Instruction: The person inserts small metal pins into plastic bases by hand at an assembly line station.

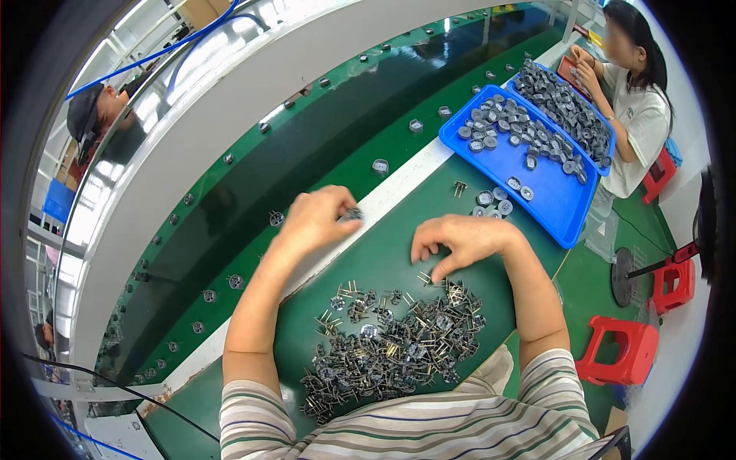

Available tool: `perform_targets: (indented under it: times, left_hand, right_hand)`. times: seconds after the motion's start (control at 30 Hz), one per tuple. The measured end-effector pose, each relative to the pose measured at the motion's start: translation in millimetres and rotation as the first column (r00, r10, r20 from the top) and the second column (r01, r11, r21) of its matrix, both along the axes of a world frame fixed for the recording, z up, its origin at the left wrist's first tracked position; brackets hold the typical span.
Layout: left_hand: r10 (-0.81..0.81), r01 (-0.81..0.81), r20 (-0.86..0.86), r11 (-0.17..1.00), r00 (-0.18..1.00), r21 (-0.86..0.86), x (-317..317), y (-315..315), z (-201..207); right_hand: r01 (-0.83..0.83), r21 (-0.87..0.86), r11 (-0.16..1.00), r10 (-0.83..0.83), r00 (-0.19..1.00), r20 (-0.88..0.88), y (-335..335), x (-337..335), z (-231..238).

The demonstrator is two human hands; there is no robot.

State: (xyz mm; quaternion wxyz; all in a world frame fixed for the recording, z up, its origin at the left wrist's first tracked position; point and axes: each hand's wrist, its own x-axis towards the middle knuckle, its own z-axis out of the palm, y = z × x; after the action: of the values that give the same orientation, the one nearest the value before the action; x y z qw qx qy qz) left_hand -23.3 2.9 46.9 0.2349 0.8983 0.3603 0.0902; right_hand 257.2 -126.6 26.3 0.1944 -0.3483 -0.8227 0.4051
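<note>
My left hand [316, 218] is over the pale edge strip beside the conveyor, its thumb and fingers closed on a small dark round part [352, 215]. My right hand [469, 241] hovers low over the green table, thumb and curled fingers apart. By its thumb tip lie the brass pins of a pin part [424, 278]. A large pile of dark pin parts [391, 345] with brass prongs spreads in front of my body. Just beyond my right hand sit several round grey housings [485, 198], and one loose pin part [459, 188] stands apart.
Small parts ride on the green conveyor belt [322, 138] to the left. A blue tray [552, 201] of grey housings overlaps the table's right end, with another full blue tray [606, 157] behind it. A co-worker [632, 107] sits far right. Red stools [619, 349] stand on the floor.
</note>
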Motion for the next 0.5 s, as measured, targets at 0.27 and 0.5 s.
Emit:
perform_targets:
  times: [0.27,0.5]
  left_hand:
    - [0.331,-0.276,-0.306,0.938,0.892,0.210,-37.7,41.1,-10.6]
    - [0.170,-0.137,-0.103,0.954,0.980,0.268,-19.9,28.9,-15.9]
  right_hand:
    - [0.256,-0.193,0.947,-0.254,0.967,0.033,8.3,-21.2,-6.4]
    - [0.363,0.445,0.819,-0.422,0.906,0.039,11.8,-18.6,-17.8]
